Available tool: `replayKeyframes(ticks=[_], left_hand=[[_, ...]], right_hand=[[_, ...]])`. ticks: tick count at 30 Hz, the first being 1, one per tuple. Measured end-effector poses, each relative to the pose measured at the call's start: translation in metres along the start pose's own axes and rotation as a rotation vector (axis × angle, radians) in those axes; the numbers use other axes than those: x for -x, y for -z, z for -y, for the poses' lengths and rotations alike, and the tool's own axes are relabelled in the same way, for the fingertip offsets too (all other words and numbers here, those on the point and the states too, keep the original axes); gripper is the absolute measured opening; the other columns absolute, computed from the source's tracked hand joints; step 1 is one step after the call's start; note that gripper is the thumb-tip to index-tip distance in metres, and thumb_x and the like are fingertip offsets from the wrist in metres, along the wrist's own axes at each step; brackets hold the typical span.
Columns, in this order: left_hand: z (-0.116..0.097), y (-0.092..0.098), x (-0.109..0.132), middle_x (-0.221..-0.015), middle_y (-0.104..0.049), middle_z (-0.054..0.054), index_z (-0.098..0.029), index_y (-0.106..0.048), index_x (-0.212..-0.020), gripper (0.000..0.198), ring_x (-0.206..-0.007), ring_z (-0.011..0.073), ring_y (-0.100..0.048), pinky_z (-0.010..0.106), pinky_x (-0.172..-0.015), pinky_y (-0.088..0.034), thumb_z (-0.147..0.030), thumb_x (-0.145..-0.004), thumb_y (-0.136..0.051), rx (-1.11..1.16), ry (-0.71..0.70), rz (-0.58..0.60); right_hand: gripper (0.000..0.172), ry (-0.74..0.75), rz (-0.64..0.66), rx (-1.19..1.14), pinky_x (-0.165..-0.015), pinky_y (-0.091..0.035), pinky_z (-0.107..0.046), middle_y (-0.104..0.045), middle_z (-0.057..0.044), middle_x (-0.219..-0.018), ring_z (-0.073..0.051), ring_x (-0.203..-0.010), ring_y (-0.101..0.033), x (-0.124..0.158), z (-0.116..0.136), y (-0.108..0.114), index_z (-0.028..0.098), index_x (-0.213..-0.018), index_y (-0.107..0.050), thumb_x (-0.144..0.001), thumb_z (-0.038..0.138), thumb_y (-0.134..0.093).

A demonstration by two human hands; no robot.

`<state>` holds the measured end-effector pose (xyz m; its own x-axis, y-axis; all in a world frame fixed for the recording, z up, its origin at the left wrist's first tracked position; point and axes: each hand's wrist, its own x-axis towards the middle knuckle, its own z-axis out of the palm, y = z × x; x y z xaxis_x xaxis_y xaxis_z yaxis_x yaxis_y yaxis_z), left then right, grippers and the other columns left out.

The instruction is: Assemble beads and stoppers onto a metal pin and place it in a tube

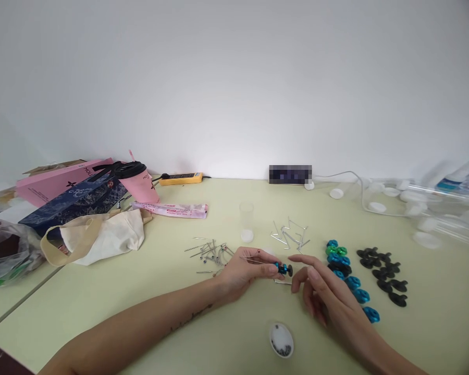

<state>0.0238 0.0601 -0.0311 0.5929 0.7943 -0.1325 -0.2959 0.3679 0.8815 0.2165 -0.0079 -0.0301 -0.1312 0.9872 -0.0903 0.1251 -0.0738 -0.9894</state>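
Note:
My left hand point(247, 271) pinches a small blue metal fitting point(281, 269) with a black round end facing right. A thin metal rod point(252, 259) runs back from the fitting across my left fingers. Just to the right, my right hand point(324, 294) hovers with its index finger stretched out and its other fingers loosely curled. An L-shaped hex key point(282, 282) shows below the fitting, close to my right fingertips; whether they touch it I cannot tell. Nearer to me stands a small white dish point(279, 333) with tiny dark screws in it.
Metal rods point(209, 252) and L-shaped keys point(291, 237) lie behind my hands. Blue fittings point(353, 283) and black pieces point(386, 271) are lined up right. A clear tube point(246, 216) stands mid-table. A pink cup point(140, 186), tote bag point(105, 237) and power strip point(181, 178) are left.

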Motion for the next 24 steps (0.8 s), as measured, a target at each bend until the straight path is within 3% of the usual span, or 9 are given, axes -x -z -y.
replayKeyframes(ticks=[24], left_hand=[[0.0001, -0.0005, 0.0002, -0.083, -0.071, 0.008, -0.010, -0.074, -0.084, 0.027, -0.076, 0.0174, -0.067, 0.032, -0.083, -0.049, -0.023, -0.063, -0.083, 0.006, 0.004, -0.005]], right_hand=[[0.045, -0.002, 0.014, 0.031, -0.043, -0.035, -0.022, -0.058, -0.003, -0.081, -0.011, -0.051, -0.043, 0.0011, 0.0013, -0.0001, 0.022, -0.122, -0.051, -0.095, 0.055, -0.036]])
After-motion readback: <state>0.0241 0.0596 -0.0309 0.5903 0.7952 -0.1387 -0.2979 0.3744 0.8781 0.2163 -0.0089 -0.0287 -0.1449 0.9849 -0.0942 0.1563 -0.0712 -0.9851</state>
